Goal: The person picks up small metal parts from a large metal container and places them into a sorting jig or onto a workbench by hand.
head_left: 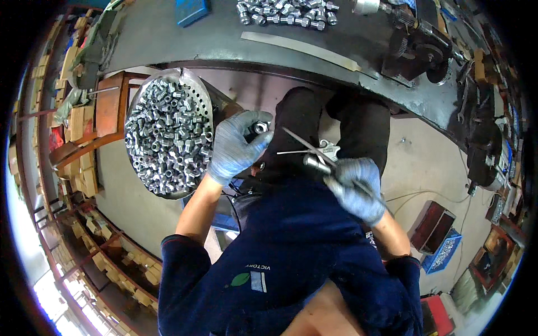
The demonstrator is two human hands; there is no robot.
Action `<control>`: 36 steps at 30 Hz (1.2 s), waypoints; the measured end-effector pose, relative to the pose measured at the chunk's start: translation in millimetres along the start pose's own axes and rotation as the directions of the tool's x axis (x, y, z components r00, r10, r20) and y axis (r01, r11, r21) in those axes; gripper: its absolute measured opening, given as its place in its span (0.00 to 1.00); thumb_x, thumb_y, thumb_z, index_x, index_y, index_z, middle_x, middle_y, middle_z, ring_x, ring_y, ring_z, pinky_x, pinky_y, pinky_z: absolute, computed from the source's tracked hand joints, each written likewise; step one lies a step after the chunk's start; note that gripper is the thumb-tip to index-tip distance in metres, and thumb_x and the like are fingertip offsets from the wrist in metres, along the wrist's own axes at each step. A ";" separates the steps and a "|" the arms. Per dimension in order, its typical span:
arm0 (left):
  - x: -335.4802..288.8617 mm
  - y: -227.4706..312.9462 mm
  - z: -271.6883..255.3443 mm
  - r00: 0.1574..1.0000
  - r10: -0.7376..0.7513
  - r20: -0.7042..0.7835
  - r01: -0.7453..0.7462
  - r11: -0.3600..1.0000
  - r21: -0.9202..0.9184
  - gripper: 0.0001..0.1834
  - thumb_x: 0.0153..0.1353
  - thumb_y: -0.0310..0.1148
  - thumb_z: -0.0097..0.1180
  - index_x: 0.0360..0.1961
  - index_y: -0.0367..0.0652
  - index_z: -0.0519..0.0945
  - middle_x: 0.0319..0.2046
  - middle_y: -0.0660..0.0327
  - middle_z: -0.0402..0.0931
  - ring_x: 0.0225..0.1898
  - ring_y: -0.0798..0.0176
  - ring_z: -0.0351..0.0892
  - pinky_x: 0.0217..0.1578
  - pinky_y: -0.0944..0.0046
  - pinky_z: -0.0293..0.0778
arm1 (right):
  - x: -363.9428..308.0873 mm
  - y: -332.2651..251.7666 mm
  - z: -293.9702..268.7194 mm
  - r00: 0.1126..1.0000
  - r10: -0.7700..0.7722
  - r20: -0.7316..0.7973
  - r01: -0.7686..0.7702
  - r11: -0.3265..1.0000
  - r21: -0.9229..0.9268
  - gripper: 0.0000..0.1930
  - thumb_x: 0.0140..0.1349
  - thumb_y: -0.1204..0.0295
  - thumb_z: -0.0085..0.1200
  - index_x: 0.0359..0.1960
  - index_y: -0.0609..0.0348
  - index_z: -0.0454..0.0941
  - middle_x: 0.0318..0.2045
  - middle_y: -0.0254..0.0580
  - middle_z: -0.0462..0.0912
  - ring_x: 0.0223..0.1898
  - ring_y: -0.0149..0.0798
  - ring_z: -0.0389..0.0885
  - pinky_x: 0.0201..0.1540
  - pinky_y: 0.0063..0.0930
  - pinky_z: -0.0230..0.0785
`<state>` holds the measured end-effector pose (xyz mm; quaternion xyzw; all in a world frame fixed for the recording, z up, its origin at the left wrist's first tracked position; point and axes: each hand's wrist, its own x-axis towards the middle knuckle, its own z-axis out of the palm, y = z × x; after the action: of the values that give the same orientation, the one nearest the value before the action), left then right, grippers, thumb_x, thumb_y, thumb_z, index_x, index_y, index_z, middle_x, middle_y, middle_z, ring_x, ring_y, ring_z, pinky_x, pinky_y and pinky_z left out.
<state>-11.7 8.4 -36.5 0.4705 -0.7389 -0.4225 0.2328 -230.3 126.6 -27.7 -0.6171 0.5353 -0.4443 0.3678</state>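
Note:
In my gloved left hand [238, 144], fingers and thumb close round a shiny metal fitting [259, 128] with a round opening. It is just right of a round perforated metal pan [200, 96] heaped with similar fittings [168, 137]. My gloved right hand [357, 187] is wrapped round a long, thin, pointed metal tool [300, 139] that slants up and left over my lap. Beside its fingers are a silver cylinder [316, 163] and a pale grey metal piece [329, 149]; whether the hand holds these too I cannot tell.
Across the front runs a dark workbench [224, 42] with a pile of fittings [288, 12], a flat metal strip [302, 50], a blue box [191, 11] and a geared machine [423, 53]. A wooden chair [110, 106] and shelves stand left. Blue [443, 253] and brown bins [431, 227] sit right.

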 end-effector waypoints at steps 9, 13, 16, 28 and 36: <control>3.2 -8.2 14.0 0.967 0.221 -0.128 -0.187 0.953 0.238 0.12 0.47 0.24 0.56 0.35 0.42 0.81 0.16 0.58 0.68 0.15 0.65 0.62 0.20 0.67 0.63 | 3.9 -28.0 4.0 0.968 -0.228 0.102 0.223 0.973 0.056 0.18 0.41 0.67 0.67 0.10 0.49 0.64 0.11 0.37 0.66 0.11 0.41 0.67 0.14 0.30 0.55; -0.6 -5.0 13.2 0.993 0.082 -0.088 -0.057 0.965 0.254 0.13 0.43 0.25 0.58 0.34 0.44 0.81 0.20 0.57 0.75 0.18 0.63 0.72 0.23 0.66 0.69 | 6.6 -28.5 6.9 0.965 -0.239 0.103 0.236 0.971 0.047 0.18 0.40 0.68 0.66 0.11 0.50 0.63 0.11 0.36 0.66 0.12 0.41 0.67 0.15 0.31 0.54; -4.3 -5.8 13.4 0.999 0.009 -0.034 -0.001 0.973 0.230 0.13 0.43 0.26 0.58 0.34 0.44 0.81 0.20 0.58 0.74 0.18 0.64 0.71 0.22 0.66 0.68 | 7.2 -23.4 14.4 0.981 -0.181 0.073 0.176 0.982 0.065 0.19 0.43 0.69 0.65 0.10 0.50 0.63 0.11 0.37 0.66 0.12 0.41 0.67 0.15 0.31 0.55; 23.3 -1.2 19.0 0.998 0.061 -0.018 -0.054 0.961 0.272 0.13 0.46 0.32 0.60 0.37 0.50 0.81 0.23 0.55 0.78 0.24 0.55 0.79 0.27 0.60 0.73 | 29.0 -19.6 24.5 0.962 -0.248 0.111 0.272 0.883 -0.381 0.18 0.50 0.57 0.60 0.09 0.50 0.73 0.10 0.38 0.71 0.14 0.42 0.73 0.18 0.36 0.64; 196.3 2.0 -3.1 0.959 0.248 -0.138 -0.162 0.878 0.451 0.17 0.44 0.43 0.59 0.35 0.48 0.82 0.31 0.52 0.80 0.35 0.51 0.80 0.39 0.55 0.74 | 17.9 -26.0 -11.0 0.952 -0.276 -0.130 0.213 0.908 -0.361 0.19 0.45 0.65 0.65 0.08 0.51 0.65 0.09 0.41 0.66 0.12 0.45 0.68 0.16 0.35 0.58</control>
<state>-98.5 -167.6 -43.7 0.4678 -0.8342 -0.1726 0.2354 -231.5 113.2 2.9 -0.6917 0.5532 -0.4405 0.1467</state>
